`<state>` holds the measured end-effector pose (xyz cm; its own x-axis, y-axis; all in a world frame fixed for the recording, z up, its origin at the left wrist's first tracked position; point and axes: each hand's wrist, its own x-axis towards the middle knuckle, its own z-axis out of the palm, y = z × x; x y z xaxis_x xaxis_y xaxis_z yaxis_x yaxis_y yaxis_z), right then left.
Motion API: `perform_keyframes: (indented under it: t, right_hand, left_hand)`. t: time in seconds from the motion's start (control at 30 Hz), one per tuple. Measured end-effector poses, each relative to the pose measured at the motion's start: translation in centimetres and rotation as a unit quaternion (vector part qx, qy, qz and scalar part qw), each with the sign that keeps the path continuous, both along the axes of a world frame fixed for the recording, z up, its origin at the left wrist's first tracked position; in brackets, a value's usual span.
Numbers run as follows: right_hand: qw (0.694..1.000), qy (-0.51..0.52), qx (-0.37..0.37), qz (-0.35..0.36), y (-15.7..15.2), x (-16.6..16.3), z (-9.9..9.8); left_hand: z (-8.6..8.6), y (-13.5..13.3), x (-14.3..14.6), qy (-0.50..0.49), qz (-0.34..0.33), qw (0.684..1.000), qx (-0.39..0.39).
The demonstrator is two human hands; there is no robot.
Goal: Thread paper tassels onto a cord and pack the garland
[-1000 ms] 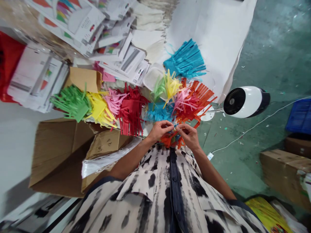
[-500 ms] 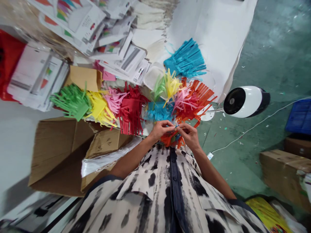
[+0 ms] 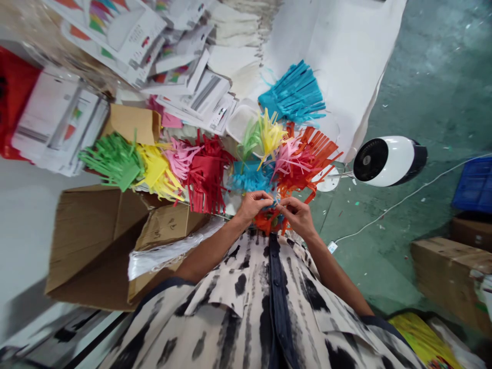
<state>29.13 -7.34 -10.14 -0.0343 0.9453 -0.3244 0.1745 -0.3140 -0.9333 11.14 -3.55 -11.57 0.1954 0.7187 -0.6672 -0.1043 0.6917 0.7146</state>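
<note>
Hands [image 3: 251, 207] on blue strip [image 3: 275, 202] (floor [image 3: 423, 102] beyond table edge [image 3: 365, 97])

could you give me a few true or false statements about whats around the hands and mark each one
1. The bare left hand and bare right hand are close together, with a small blue piece at their fingertips. True.
2. The white-and-black oval device with a round dark grille is left of both hands. False: the device is to their right.
3. The open brown cardboard box is left of the left hand. True.
4. The large blue fringed paper bundle at the back lies inside the open box. False: the bundle lies on the white surface.
5. The dark green fringed paper bundle lies beside a bright yellow fringed one. True.
</note>
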Motion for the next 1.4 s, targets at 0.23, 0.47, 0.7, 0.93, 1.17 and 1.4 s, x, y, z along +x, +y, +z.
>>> perform_keyframes:
  t: [0.23,0.47,0.7,0.93,1.17,1.4]
  right_hand:
    - [1.0,0.026,-0.018,-0.004,-0.4,0.3,-0.5]
    - [0.999,0.02,-0.03,-0.032,-0.8,0.4,-1.3]
    - [0.997,-0.01,-0.072,0.008,-0.6,0.2,-0.9]
    - [0.996,-0.002,-0.079,0.034,-0.6,-0.1,-0.6]
    - [0.994,0.018,-0.109,-0.013,-0.6,-0.2,-1.4]
    - [0.993,0.035,-0.107,-0.036,-0.5,-0.1,-1.5]
  left_hand:
    - [0.1,-0.5,0.4,0.068,-0.05,0.985,0.153]
    - [0.0,-0.6,0.3,0.135,-0.102,0.963,0.21]
    - [0.7,-0.5,0.6,0.249,-0.065,0.916,0.308]
    - [0.1,-0.6,0.5,0.293,-0.082,0.888,0.344]
    - [-0.1,-1.1,0.3,0.285,-0.092,0.879,0.371]
    - [0.9,-1.9,0.0,0.187,-0.101,0.917,0.338]
